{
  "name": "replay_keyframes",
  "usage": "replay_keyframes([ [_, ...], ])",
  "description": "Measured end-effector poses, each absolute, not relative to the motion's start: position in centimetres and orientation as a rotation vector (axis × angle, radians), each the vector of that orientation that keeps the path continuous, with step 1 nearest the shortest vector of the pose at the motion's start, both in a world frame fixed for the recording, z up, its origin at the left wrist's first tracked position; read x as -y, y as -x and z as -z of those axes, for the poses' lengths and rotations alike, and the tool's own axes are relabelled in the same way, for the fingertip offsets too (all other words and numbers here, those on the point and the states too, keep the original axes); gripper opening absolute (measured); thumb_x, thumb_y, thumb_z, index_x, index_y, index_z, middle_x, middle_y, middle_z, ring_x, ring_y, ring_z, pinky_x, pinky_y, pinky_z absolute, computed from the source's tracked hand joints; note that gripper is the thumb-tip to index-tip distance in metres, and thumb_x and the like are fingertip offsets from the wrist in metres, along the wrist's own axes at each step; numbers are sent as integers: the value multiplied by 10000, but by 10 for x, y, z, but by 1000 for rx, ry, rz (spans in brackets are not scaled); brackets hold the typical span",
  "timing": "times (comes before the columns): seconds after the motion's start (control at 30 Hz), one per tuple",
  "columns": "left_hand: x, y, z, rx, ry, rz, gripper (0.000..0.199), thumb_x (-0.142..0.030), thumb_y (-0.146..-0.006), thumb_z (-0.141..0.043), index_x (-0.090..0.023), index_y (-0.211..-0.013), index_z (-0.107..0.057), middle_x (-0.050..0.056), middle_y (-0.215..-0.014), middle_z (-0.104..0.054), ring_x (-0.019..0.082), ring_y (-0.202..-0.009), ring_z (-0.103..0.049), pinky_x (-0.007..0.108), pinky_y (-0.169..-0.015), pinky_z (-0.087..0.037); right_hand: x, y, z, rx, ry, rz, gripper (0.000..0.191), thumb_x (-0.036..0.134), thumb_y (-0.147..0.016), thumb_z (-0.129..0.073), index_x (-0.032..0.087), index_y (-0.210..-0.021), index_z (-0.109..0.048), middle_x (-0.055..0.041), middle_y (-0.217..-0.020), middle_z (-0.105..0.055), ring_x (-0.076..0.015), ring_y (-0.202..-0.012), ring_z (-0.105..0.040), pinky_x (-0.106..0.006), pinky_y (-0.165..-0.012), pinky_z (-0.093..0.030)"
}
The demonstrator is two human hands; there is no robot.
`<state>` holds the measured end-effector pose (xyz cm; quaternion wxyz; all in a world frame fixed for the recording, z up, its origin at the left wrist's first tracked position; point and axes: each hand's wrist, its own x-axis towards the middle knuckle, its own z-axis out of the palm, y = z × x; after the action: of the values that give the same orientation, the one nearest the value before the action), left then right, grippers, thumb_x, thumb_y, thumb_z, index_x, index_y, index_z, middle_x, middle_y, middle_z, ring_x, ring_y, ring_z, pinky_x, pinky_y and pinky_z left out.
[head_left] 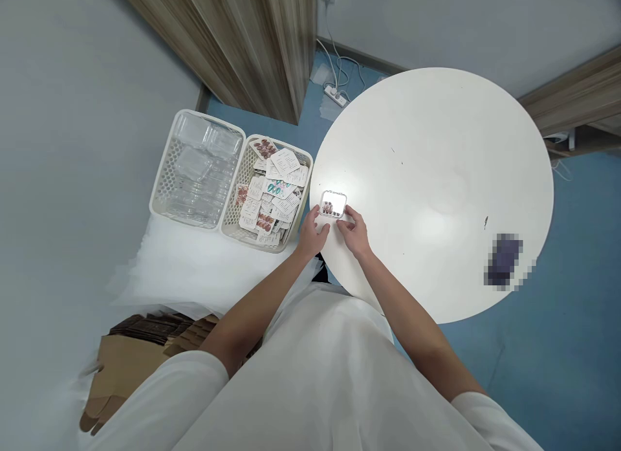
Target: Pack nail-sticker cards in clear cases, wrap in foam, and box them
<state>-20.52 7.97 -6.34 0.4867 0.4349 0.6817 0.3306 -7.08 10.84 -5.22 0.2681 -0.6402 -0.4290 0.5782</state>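
Clear case (333, 204) at the near left edge of the round counter (436, 179), between the fingertips of the two hands. The left hand (313, 232) lies at its lower left side, the right hand (354, 231) at its lower right corner. Each hand is partly spread, fingers curved and thumb held apart from the index finger. Whether the fingertips press on the case, and whether it rests flat or is slightly raised, cannot be told at this scale.

The case is a shallow, rounded rectangle with a transparent rim. Inside, a bright white area fills much of the upper and right part; reddish-brown ovals are grouped at lower left, with smaller dark ones along the lower edge.

The counter is smooth, white and glossy, with a few small dark marks. A dark pixelated object (503, 260) lies near its right edge.

Left of the counter, two cream perforated plastic baskets stand side by side. The nearer basket (310, 173) holds loosely heaped printed cards (255, 187), some with red-brown or teal ovals; the farther basket (158, 173) holds stacked transparent boxes (198, 173). Below them lie translucent white sheeting (184, 263) and folded brown cardboard (129, 367).
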Motion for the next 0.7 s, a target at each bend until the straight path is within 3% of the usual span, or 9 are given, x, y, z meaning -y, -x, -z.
replay_keyframes([
  [0.2, -68, 206, 60, -1645, -1057, -796, 590, -275, -791, -500, -231, -1333, -271, 92, -1365, -341, 229, -1235, -348, 368, -941, -382, -89, 55, 43, 1150, 1742, -1596, 587, 336, -717, -563, 268, -1271, -380, -79, -1329, -378, -167, -929, -575, -342, -819, -471],
  [0.4, -52, 207, 61, -1650, -1006, -828, 591, -293, -784, -516, -203, -1326, -300, 114, -1361, -352, 246, -1236, -353, 377, -939, -386, -57, 25, 33, 1132, 1845, -1573, 540, 331, -704, -558, 259, -1224, -430, -82, -1258, -456, -164, -845, -582, -349, -744, -472],
  [0.7, -2, 182, 47, -1635, -902, -922, 334, -312, -784, -507, -188, -1093, -532, 88, -1092, -596, 188, -975, -574, 351, -855, -449, -23, -14, 24, 1189, 1671, -1487, 287, 357, -749, -491, 191, -975, -552, -52, -913, -594, -123, -673, -559, -342, -708, -477],
])
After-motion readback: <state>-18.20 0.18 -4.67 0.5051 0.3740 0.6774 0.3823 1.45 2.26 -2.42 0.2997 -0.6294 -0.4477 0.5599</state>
